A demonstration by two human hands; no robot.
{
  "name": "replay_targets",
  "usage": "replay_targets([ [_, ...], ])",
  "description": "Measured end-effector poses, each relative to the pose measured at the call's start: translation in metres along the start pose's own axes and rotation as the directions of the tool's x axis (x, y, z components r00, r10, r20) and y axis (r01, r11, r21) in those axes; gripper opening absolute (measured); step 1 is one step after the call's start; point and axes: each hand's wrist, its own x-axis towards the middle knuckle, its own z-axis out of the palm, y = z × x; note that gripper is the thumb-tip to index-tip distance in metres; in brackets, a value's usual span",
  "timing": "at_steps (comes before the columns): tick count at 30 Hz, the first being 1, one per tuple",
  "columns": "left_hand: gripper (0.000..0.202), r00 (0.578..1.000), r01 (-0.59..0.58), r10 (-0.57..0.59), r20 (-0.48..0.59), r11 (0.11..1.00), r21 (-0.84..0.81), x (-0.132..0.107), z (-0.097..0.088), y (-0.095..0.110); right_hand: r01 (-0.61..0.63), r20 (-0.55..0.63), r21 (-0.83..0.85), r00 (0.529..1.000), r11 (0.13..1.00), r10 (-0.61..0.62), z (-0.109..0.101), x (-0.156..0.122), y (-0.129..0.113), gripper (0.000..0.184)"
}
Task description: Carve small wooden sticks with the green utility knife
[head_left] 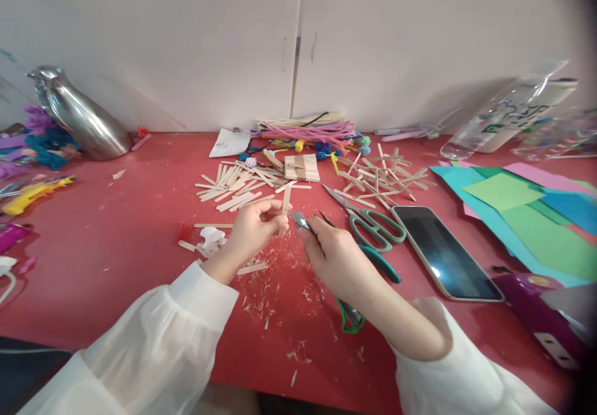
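Between the thumb and fingers of my left hand [258, 228] a wooden craft stick [286, 202] stands nearly upright. My right hand [333, 252] is wrapped round a utility knife [301, 221], its metal tip pointing at the stick with a small gap between them. Pale wood shavings [265, 300] are scattered over the red table [153, 216] under both hands. Just right of my right hand lie grey-green scissors [377, 229] and a teal-handled tool [382, 264], partly covered by the hand. The knife's handle is mostly hidden in my palm.
Loose craft sticks [233, 185] and a banded bundle [301, 168] lie beyond my hands, with more crossed sticks [377, 175] to the right. A phone [448, 250], coloured paper [522, 209] and a purple glue gun [541, 309] are at right. A steel jug [88, 116] stands back left.
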Motion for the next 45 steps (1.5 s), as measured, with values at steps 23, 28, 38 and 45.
replay_targets([
  [23, 0.013, 0.994, -0.103, 0.098, 0.050, 0.989, 0.102, -0.001, -0.002, -0.005, 0.107, -0.020, 0.016, 0.994, 0.994, -0.107, -0.001, 0.004, 0.005, 0.025],
  [28, 0.011, 0.989, -0.150, 0.150, 0.019, 0.969, 0.194, -0.002, -0.001, -0.003, 0.079, -0.020, 0.077, 0.997, 0.994, -0.078, 0.001, 0.003, 0.007, 0.025],
  [38, 0.010, 0.998, -0.051, 0.048, 0.050, 0.997, 0.060, -0.003, 0.001, 0.001, 0.111, -0.029, 0.019, 0.994, 0.994, -0.110, 0.001, 0.003, 0.006, 0.022],
  [45, 0.011, 0.993, -0.117, 0.113, 0.035, 0.979, 0.165, -0.006, 0.000, 0.004, 0.105, -0.029, -0.071, 0.994, 0.992, -0.107, 0.002, 0.001, 0.005, 0.019],
])
